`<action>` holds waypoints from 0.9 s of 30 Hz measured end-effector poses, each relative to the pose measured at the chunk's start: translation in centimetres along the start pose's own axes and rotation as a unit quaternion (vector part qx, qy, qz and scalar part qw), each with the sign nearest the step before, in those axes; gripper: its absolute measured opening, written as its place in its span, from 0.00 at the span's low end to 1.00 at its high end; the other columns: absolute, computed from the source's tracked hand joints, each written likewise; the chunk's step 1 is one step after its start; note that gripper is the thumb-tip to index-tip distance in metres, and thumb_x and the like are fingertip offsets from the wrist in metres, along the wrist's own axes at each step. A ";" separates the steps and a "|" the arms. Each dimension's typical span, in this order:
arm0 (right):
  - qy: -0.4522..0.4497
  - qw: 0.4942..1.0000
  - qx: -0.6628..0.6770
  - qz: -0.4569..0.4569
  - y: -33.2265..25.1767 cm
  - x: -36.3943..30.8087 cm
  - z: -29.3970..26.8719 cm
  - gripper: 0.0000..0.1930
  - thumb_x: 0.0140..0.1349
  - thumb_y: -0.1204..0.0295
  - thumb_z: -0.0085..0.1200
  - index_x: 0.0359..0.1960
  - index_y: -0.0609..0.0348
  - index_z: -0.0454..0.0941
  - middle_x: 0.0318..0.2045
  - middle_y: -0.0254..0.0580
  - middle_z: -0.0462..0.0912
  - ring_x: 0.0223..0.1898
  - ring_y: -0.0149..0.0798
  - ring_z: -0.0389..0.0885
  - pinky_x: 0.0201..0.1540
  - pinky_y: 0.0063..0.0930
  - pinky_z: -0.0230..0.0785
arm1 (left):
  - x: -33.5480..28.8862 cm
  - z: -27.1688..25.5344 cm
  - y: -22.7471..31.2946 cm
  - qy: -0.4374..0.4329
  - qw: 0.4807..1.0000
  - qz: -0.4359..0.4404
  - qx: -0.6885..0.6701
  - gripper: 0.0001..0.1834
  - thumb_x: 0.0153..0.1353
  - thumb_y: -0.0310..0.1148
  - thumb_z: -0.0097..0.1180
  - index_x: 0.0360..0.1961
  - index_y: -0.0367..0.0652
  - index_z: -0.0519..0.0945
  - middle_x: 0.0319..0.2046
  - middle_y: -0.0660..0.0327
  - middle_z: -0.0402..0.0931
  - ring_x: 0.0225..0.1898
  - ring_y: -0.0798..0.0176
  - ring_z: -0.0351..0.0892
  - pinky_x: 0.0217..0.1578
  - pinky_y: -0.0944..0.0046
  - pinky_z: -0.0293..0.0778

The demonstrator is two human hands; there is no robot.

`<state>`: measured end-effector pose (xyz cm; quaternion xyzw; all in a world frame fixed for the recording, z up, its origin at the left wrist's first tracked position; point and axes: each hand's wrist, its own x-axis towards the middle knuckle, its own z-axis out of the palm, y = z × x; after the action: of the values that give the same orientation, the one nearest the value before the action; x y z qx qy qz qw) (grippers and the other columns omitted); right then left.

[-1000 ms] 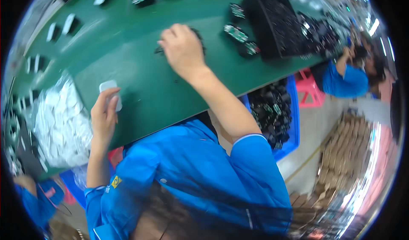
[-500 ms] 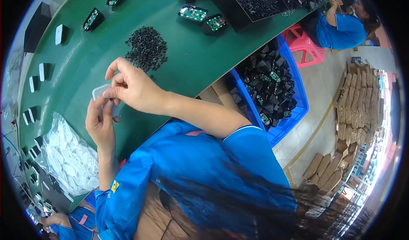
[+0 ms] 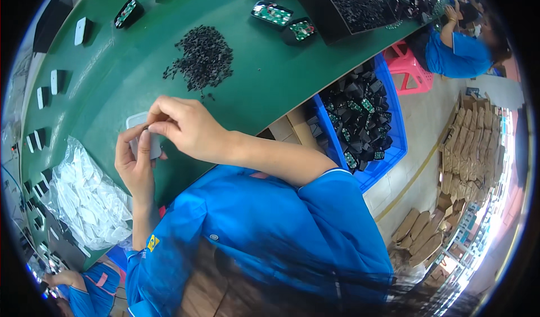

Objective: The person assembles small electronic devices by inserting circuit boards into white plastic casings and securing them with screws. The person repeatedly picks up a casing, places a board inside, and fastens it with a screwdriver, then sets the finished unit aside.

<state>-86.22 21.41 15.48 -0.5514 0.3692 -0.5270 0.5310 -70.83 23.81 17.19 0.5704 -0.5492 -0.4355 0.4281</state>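
My left hand (image 3: pixel 135 154) holds a flat white plastic cover (image 3: pixel 135 120) with rounded corners, gripped between thumb and fingers. Over the cover, my right hand (image 3: pixel 179 124) is closed in a pinch, its fingertips meeting the left thumb and the cover's face. Whatever sits between the right fingertips is too small and hidden to name. Beyond the hands lies a loose pile of small black parts (image 3: pixel 205 58) on the green table (image 3: pixel 247 97). Nearer my left forearm rests a clear plastic bag (image 3: pixel 90 204) full of white covers.
Black housings with green circuit boards (image 3: pixel 272 13) stand at the far side, beside a black box (image 3: pixel 329 21) of small parts. A blue crate (image 3: pixel 398 131) of housings is at the right, near a pink stool (image 3: pixel 410 72). White-topped units (image 3: pixel 54 82) line the left edge. Co-workers sit nearby.
My right hand has come down onto the cover, its raised fingers now closed in a pinch. The view has shifted slightly. My left hand keeps hold of the cover.
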 end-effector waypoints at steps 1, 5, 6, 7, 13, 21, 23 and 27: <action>-0.006 1.000 -0.018 0.001 0.0 -0.1 -0.2 0.04 0.60 0.77 0.54 0.32 0.64 0.72 0.27 0.44 0.78 0.28 0.36 0.80 0.30 0.28 0.70 | -0.2 0.0 0.0 -0.006 1.000 -0.007 -0.009 0.07 0.65 0.30 0.51 0.41 0.38 0.75 0.24 0.62 0.75 0.19 0.73 0.74 0.16 0.78 0.60; -0.030 0.997 -0.064 0.035 -0.4 -0.3 -0.8 0.05 0.58 0.76 0.57 0.31 0.64 0.73 0.26 0.40 0.76 0.28 0.30 0.78 0.29 0.23 0.69 | -0.7 -0.1 -0.5 -0.033 0.998 -0.007 -0.050 0.07 0.65 0.28 0.50 0.41 0.37 0.75 0.25 0.60 0.76 0.20 0.72 0.76 0.16 0.78 0.61; -0.042 0.996 -0.072 0.044 -0.5 -0.3 -0.8 0.05 0.57 0.76 0.57 0.31 0.64 0.73 0.26 0.40 0.76 0.28 0.29 0.78 0.29 0.22 0.69 | -0.9 -0.2 -0.4 -0.030 0.998 -0.009 -0.060 0.07 0.65 0.27 0.50 0.41 0.36 0.75 0.26 0.60 0.76 0.20 0.72 0.76 0.16 0.78 0.62; -0.044 0.996 -0.070 0.029 -0.3 -0.3 -0.7 0.06 0.58 0.75 0.57 0.31 0.64 0.74 0.25 0.37 0.77 0.27 0.26 0.76 0.28 0.21 0.68 | -1.1 -0.4 -0.6 -0.038 0.998 -0.011 -0.058 0.07 0.65 0.27 0.50 0.42 0.36 0.75 0.26 0.60 0.77 0.20 0.71 0.77 0.16 0.78 0.64; -0.068 0.985 -0.055 0.148 -0.2 -0.6 -1.0 0.05 0.59 0.75 0.57 0.34 0.62 0.75 0.29 0.33 0.78 0.30 0.22 0.74 0.33 0.18 0.68 | -1.5 -1.6 -1.3 -0.115 0.987 -0.081 -0.073 0.15 0.65 0.23 0.44 0.52 0.38 0.70 0.37 0.56 0.73 0.25 0.69 0.76 0.21 0.74 0.69; -0.024 0.994 -0.094 0.048 -0.5 -0.9 -0.6 0.04 0.53 0.79 0.61 0.30 0.60 0.79 0.29 0.33 0.74 0.28 0.23 0.69 0.27 0.17 0.58 | -1.8 -1.5 -1.0 -0.066 0.970 -0.144 -0.184 0.21 0.62 0.20 0.48 0.57 0.36 0.63 0.36 0.55 0.75 0.29 0.69 0.76 0.30 0.69 0.73; -0.029 0.991 -0.128 0.032 -0.7 -0.8 0.0 0.04 0.53 0.79 0.61 0.30 0.60 0.79 0.29 0.33 0.75 0.28 0.24 0.69 0.26 0.17 0.57 | -1.9 -1.9 -1.2 -0.057 0.966 -0.158 -0.197 0.16 0.63 0.23 0.50 0.52 0.34 0.67 0.34 0.56 0.76 0.29 0.70 0.76 0.31 0.70 0.73; -0.037 0.980 -0.193 -0.022 -0.8 -0.6 0.6 0.05 0.52 0.79 0.62 0.30 0.60 0.80 0.28 0.34 0.75 0.27 0.27 0.69 0.26 0.19 0.58 | -2.2 -2.2 -1.0 -0.081 0.958 -0.154 -0.227 0.10 0.64 0.26 0.51 0.44 0.33 0.73 0.32 0.60 0.77 0.32 0.72 0.74 0.36 0.73 0.73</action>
<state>-85.87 22.25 16.20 -0.6706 0.4321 -0.4368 0.4157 -68.47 26.02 16.80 0.4990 -0.3738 -0.6540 0.4283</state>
